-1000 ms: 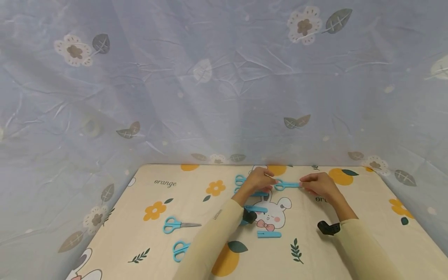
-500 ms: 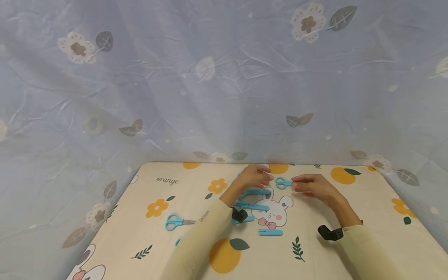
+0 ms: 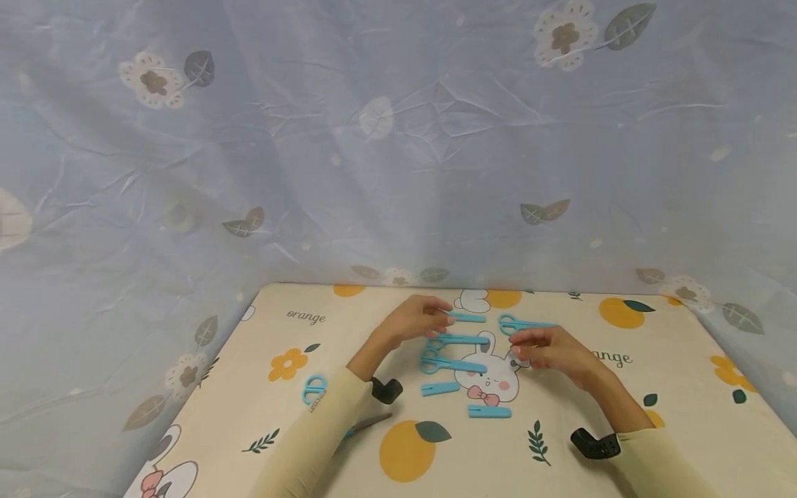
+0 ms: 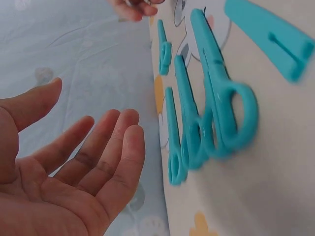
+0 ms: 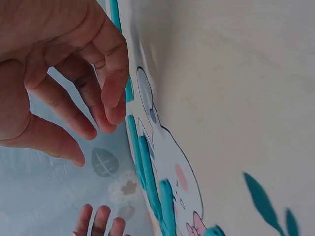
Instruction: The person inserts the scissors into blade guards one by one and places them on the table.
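Observation:
My left hand [image 3: 414, 321] hovers at the back of the table, fingers loosely spread, with nothing in it. It overlaps the handles of the farthest of three blue scissors [image 4: 173, 140] that lie in a row, their blades in blue covers. My right hand [image 3: 554, 353] is held over the cloth, fingers relaxed and holding nothing. Just beyond it lies another pair of covered scissors [image 3: 526, 324], handles to the left. Two loose blue blade covers [image 3: 440, 389] [image 3: 490, 411] rest nearer the front. Bare-bladed scissors [image 3: 315, 389] lie at the left, their blades hidden by my left sleeve.
Grey blades [image 3: 372, 421] of a second uncovered pair show past my left sleeve, handles mostly hidden. A cream tablecloth [image 3: 486, 456] printed with oranges and a rabbit covers the table. A pale floral curtain [image 3: 398, 173] hangs behind and at both sides.
Both hands have come away from the covered scissors at the back right, which stay on the table. The left hand has moved left, the right a little toward the front.

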Available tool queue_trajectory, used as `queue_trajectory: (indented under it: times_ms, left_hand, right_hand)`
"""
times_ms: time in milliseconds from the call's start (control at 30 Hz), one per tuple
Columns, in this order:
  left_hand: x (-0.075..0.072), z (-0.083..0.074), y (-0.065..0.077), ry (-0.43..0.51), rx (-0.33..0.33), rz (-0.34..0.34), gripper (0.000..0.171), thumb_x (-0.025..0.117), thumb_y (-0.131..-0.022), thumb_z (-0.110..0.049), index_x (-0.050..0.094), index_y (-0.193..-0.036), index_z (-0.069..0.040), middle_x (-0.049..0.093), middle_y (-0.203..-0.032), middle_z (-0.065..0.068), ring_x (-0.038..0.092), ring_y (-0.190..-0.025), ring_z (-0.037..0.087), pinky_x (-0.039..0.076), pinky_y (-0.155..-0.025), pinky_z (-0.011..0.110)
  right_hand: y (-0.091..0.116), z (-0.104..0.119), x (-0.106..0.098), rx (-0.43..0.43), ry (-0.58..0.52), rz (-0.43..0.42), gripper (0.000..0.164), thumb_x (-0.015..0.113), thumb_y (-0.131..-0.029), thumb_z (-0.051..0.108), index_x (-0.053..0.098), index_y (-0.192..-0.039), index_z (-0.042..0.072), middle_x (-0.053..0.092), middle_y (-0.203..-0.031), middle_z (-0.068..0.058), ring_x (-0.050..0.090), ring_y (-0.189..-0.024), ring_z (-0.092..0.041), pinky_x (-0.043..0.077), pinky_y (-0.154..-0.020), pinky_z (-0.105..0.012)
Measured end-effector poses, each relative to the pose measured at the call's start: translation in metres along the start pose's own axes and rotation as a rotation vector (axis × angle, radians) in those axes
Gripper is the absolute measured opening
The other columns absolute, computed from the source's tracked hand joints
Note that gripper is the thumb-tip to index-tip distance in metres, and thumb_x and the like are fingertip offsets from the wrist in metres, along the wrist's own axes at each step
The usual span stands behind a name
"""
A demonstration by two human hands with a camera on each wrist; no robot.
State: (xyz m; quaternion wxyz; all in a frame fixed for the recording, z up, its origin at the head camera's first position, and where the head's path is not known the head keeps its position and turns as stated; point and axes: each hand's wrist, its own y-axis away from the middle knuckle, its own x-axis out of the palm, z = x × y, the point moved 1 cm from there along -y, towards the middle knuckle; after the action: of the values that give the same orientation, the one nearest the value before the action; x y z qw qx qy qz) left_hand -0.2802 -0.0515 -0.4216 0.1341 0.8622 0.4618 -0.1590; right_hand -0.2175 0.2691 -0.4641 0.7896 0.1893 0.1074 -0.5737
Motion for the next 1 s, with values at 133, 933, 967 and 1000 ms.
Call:
queue_trajectory:
  times_ms: [133, 933, 967, 1000]
  left_hand:
    - [-0.01, 0.006, 0.011, 0.004, -0.003, 0.001, 0.044, 0.073, -0.105, -0.028, 0.067, -0.142, -0.005, 0.076, -0.13, 0.016, 0.075, -0.117, 0.037, 0.066, -0.094, 0.04]
    - [-0.033, 0.036, 0.047, 0.022, -0.039, -0.048, 0.048, 0.073, -0.104, -0.026, 0.064, -0.145, -0.001, 0.075, -0.131, 0.015, 0.077, -0.11, 0.025, 0.066, -0.095, 0.04]
    - [-0.034, 0.038, 0.05, 0.03, -0.041, -0.048, 0.049, 0.073, -0.104, -0.026, 0.063, -0.146, 0.0, 0.074, -0.133, 0.016, 0.077, -0.111, 0.026, 0.065, -0.095, 0.041]
    - [-0.035, 0.039, 0.052, 0.036, -0.043, -0.051, 0.05, 0.072, -0.105, -0.026, 0.062, -0.146, 0.0, 0.073, -0.135, 0.017, 0.077, -0.112, 0.027, 0.065, -0.096, 0.042]
  right_hand:
    - [0.007, 0.0, 0.004, -0.011, 0.018, -0.011, 0.048, 0.075, -0.102, 0.025, 0.065, -0.14, -0.004, 0.075, -0.126, -0.019, 0.068, -0.098, -0.023, 0.06, -0.079, -0.031]
    - [0.014, 0.0, 0.015, 0.004, 0.014, 0.015, 0.046, 0.077, -0.101, 0.027, 0.069, -0.136, -0.002, 0.074, -0.124, -0.014, 0.062, -0.094, -0.022, 0.06, -0.075, -0.031]
    - [0.014, 0.0, 0.016, 0.001, 0.014, 0.025, 0.045, 0.076, -0.102, 0.026, 0.069, -0.136, -0.003, 0.074, -0.123, -0.015, 0.063, -0.094, -0.022, 0.06, -0.075, -0.031]
    - [0.014, -0.001, 0.017, 0.0, 0.016, 0.032, 0.045, 0.076, -0.102, 0.025, 0.069, -0.136, -0.003, 0.074, -0.123, -0.015, 0.063, -0.094, -0.022, 0.06, -0.075, -0.031]
